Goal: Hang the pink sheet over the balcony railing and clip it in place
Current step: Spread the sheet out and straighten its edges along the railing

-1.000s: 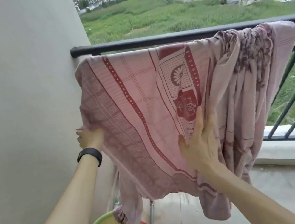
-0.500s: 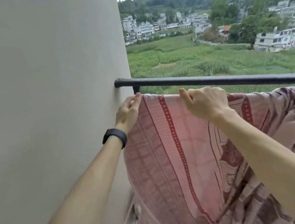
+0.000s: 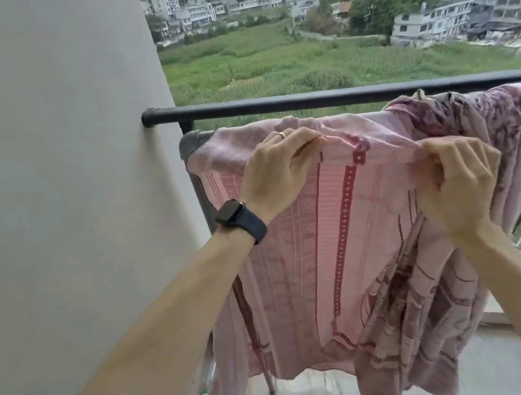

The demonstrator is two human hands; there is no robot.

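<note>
Both hands grip one raised fold of the pink sheet [image 3: 301,259]. The left hand [image 3: 276,168] pinches it near the wall-side corner, and the right hand [image 3: 457,178] bunches it further along. The sheet hangs over a grey bar [image 3: 190,141] just inside the black railing [image 3: 305,101], with its right part crumpled. The step is best done by drawing the fold taut and level between the hands so the cloth lies flat before clipping. Half a second earlier the hands were close together at the top edge; they are now spread apart.
</note>
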